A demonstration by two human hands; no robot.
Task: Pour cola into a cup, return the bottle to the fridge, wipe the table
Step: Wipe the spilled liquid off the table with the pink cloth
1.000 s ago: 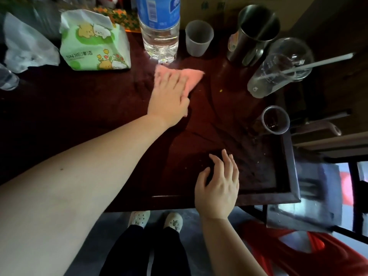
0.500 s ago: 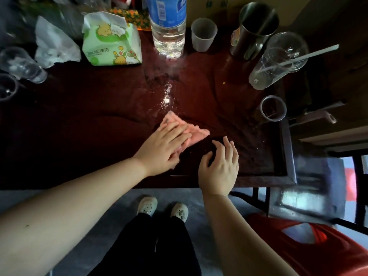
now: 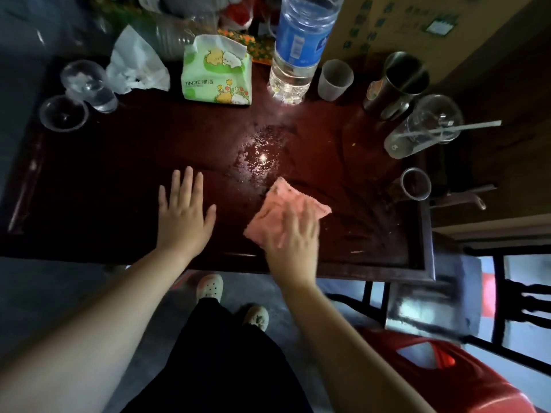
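Left hand flat, open; right hand pressing cloth. Sweep firmly through wet patch on counter.

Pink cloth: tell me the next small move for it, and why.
Probably slide the pink cloth forward, away from the body, under the right hand pressing it. A wet, glistening patch lies on the table just beyond the cloth's far corner, unwiped. The left hand rests flat, empty, beside it.
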